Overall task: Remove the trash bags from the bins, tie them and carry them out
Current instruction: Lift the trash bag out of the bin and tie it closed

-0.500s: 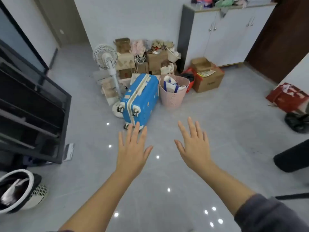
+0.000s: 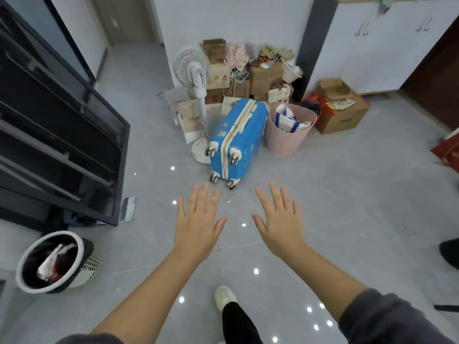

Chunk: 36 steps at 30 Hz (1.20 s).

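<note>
The round white perforated plastic bin [image 2: 92, 265] stands at the lower left of the frame, its black trash bag [image 2: 85, 247] folded out over the rim, likely to keep it from slipping in, and not yet lifted. The left hand [image 2: 198, 225] and right hand [image 2: 279, 220] hover mid-frame over the grey tiled floor [image 2: 347, 194], fingers straight, spread and holding nothing, seemingly free to reach for the bag. A blue hard-shell suitcase [image 2: 238, 135] stands at upper centre

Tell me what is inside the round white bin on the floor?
A black trash bag lines the round white plastic bin, with a crumpled silvery wrapper and red scraps on top. Anything deeper is covered.
</note>
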Motion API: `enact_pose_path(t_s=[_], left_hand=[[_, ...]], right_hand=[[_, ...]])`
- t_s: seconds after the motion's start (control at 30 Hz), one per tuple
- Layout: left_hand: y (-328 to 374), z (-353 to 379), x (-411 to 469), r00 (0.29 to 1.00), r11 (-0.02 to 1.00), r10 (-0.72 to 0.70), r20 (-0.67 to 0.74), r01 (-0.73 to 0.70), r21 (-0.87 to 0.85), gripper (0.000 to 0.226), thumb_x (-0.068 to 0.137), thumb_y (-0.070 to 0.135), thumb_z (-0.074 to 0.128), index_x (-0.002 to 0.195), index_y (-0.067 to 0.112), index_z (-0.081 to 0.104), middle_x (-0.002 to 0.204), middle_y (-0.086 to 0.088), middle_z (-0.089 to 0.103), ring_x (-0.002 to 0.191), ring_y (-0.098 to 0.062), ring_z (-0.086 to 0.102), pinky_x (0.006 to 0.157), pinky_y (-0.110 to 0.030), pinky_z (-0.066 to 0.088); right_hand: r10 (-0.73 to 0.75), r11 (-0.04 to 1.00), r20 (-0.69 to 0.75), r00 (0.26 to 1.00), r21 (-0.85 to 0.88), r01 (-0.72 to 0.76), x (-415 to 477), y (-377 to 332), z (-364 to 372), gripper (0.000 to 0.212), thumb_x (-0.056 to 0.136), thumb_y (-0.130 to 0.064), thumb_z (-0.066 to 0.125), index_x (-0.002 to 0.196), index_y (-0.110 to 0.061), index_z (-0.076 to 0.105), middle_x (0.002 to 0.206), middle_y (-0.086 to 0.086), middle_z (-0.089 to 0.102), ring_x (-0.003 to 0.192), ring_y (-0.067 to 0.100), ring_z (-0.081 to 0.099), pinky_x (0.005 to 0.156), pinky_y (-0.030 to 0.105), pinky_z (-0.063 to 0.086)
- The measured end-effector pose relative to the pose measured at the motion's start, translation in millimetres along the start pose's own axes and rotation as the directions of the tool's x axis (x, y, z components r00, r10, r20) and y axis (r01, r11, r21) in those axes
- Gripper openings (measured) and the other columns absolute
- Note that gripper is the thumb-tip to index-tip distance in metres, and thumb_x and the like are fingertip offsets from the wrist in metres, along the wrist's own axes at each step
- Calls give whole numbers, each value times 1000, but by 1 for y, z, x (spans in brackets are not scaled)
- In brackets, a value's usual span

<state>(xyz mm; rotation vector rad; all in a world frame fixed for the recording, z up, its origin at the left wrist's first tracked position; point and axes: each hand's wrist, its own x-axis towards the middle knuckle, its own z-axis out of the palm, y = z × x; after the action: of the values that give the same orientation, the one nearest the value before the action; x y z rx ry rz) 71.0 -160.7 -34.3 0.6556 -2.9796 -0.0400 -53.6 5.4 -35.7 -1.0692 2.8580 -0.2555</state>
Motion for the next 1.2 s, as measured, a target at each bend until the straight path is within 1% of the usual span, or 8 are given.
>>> enact_pose_path(t_s=[0.17,0.3,0.43,0.6,0.7,0.83,1.0,1.2], left_hand=[[-54,14,31,998,999,-44,43,43,9,65,91,52,26,143,16,40,151,-12,36,140,-33,31,107,-58,33],[-114,25,40,988,990,-140,73,138,24,65,90,52,25,142,16,40,151,-13,36,140,-33,30,110,-58,28],[-175,35,34,965,967,-253,65,252,22,60,92,49,43,141,15,42,150,-13,38,139,-34,33,109,-58,28],[-247,50,14,939,942,-334,85,335,-1,61,94,51,30,145,17,34,153,-11,33,143,-31,26,111,-56,22],[-299,59,2,940,944,-327,101,330,-8,60,92,48,40,143,16,38,151,-12,35,142,-32,28,110,-57,25],[-381,64,-28,943,956,-292,158,295,9,61,93,49,38,144,15,37,152,-13,34,142,-33,27,109,-58,26],[-485,66,-71,948,967,-254,195,255,17,62,89,44,52,142,14,41,150,-13,37,140,-34,31,106,-60,32],[-579,108,-91,900,943,-325,289,332,28,60,88,41,57,139,13,44,146,-14,42,137,-34,36,104,-60,34]], right_hand=[[-28,1000,54,998,3,28,55,-37,21,63,97,-52,30,152,-33,4,162,3,-2,148,29,1,116,49,14],[-99,995,89,991,14,98,103,-86,43,63,97,-52,34,152,-32,10,162,5,5,148,30,6,115,50,19],[-200,980,155,967,21,199,143,-148,61,62,97,-50,34,152,-31,11,161,5,6,148,30,6,115,52,21],[-266,963,216,940,4,271,168,-222,83,61,99,-49,31,152,-31,6,162,6,4,148,30,2,118,50,13],[-242,969,243,940,8,247,170,-268,104,61,99,-48,29,152,-32,4,162,5,1,148,30,2,117,50,13],[-169,985,280,945,26,169,155,-342,135,60,100,-48,28,152,-32,2,162,4,-2,148,29,0,117,49,12],[-64,998,344,937,19,62,127,-432,171,60,100,-48,25,152,-32,-2,162,3,-5,148,29,-1,118,49,11],[-124,992,411,903,21,127,137,-520,226,60,101,-47,25,152,-31,-3,162,4,-7,148,29,-2,118,49,14]])
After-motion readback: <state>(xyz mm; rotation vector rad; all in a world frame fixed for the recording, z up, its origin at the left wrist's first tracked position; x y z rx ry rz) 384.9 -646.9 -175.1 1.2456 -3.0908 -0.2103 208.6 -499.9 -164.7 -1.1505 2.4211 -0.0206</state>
